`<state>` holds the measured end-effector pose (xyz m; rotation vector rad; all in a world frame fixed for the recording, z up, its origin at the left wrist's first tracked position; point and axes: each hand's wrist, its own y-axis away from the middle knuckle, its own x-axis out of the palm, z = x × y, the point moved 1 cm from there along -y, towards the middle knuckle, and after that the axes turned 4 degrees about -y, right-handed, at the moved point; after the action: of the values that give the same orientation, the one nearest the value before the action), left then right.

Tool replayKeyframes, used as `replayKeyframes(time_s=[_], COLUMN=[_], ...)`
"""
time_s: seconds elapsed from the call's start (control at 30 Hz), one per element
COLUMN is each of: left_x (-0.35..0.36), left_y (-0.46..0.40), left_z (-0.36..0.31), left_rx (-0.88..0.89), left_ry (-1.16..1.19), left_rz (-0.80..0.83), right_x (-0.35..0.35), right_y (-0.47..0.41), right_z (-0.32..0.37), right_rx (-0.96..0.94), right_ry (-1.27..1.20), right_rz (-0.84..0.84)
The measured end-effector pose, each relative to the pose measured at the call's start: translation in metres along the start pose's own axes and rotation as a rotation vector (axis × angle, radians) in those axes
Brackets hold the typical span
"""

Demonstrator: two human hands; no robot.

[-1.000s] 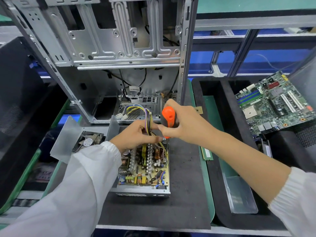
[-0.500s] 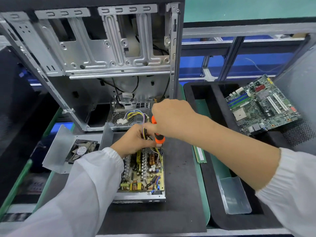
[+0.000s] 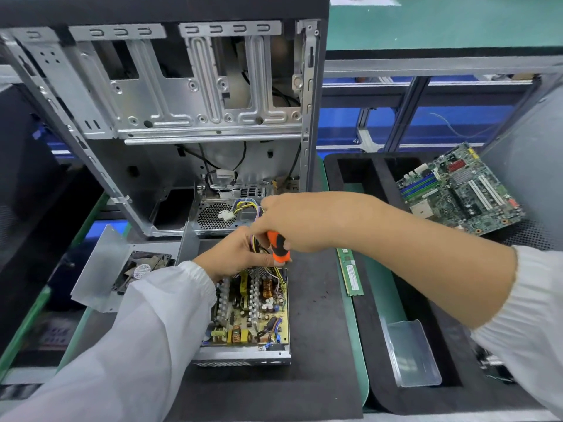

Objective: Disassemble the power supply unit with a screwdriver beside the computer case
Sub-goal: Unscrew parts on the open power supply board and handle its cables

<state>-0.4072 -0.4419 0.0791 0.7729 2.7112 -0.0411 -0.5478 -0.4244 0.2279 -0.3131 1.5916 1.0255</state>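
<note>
Two bare hands meet over the far end of the opened power supply unit [image 3: 248, 315], a silver metal tray holding a yellow circuit board crowded with coils and capacitors. It rests flat on a dark foam mat [image 3: 320, 315], directly in front of the open grey steel computer case [image 3: 182, 117]. The left hand [image 3: 228, 254], in a white sleeve, has its fingers curled around the bundle of yellow, purple and black wires [image 3: 257, 239] rising from the board. The right hand [image 3: 298, 223] is closed around the orange-and-black screwdriver handle [image 3: 278, 248], which points down toward the unit's far right corner; the tip is hidden from view. To the left lies the detached bent metal cover with a fan [image 3: 122, 269]. Right of the mat, a green memory stick [image 3: 350, 272] lies on the green bench surface. A green motherboard [image 3: 460, 190] sits tilted in the black foam tray [image 3: 380, 300] further right, with a clear plastic piece [image 3: 411, 354] in a near slot
</note>
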Motion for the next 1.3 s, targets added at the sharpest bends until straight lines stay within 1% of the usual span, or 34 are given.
replayKeyframes(time_s=[0.07, 0.1, 0.17, 0.2, 0.27, 0.33, 0.43, 0.53, 0.67, 0.73, 0.8, 0.83, 0.93, 1.07, 1.17, 1.23, 1.3], left_x=[0.001, 0.001, 0.001, 0.001, 0.001, 0.001, 0.002, -0.001, 0.001, 0.002, 0.002, 0.002, 0.002, 0.002, 0.002, 0.001, 0.001], left_y=[0.000, -0.001, -0.001, -0.001, -0.001, 0.001, 0.002, 0.002, 0.004, 0.004, 0.004, 0.005, 0.005, 0.004, 0.005, 0.004, 0.003], left_z=[0.000, 0.002, 0.002, 0.002, 0.000, -0.002, -0.003, -0.007, -0.006, -0.006, -0.005, -0.007, -0.007, -0.009, -0.012, -0.012, -0.013], left_rx=[-0.001, -0.001, 0.010, 0.021, 0.026, 0.010, 0.010, -0.005, -0.016, -0.023, -0.008, -0.007, -0.035, -0.046, -0.025, -0.010, 0.015], left_ry=[0.004, -0.006, -0.069, -0.098, -0.071, -0.032, -0.026, -0.026, -0.016, -0.004, -0.037, -0.028, 0.015, 0.010, -0.040, -0.048, -0.065], left_rz=[-0.033, -0.037, -0.026, -0.013, -0.036, -0.025, 0.020, 0.031, 0.017, 0.015, 0.021, 0.016, 0.022, 0.043, 0.020, 0.002, 0.016], right_x=[-0.002, -0.003, -0.005, -0.006, -0.002, -0.001, -0.006, -0.008, -0.010, -0.012, -0.012, -0.010, -0.008, -0.012, -0.012, -0.013, -0.012], right_y=[0.003, 0.004, 0.007, 0.006, 0.000, -0.003, 0.003, 0.004, 0.006, 0.008, 0.006, 0.005, -0.001, 0.006, 0.009, 0.010, 0.008], right_z=[0.002, 0.002, 0.004, 0.006, 0.012, 0.015, 0.013, 0.014, 0.012, 0.010, 0.011, 0.012, 0.018, 0.020, 0.022, 0.020, 0.018], right_rx=[-0.008, 0.031, 0.170, 0.222, 0.262, 0.241, 0.183, 0.093, 0.073, 0.173, 0.344, 0.388, 0.357, 0.222, 0.137, 0.166, 0.276], right_ry=[0.013, -0.009, -0.008, 0.064, 0.199, 0.195, 0.102, 0.119, -0.005, -0.073, -0.031, 0.018, 0.045, 0.028, 0.035, -0.019, -0.010], right_rz=[0.017, 0.012, -0.051, -0.088, -0.147, -0.130, -0.006, 0.084, 0.091, 0.014, -0.051, -0.068, -0.046, 0.083, 0.093, 0.089, 0.006])
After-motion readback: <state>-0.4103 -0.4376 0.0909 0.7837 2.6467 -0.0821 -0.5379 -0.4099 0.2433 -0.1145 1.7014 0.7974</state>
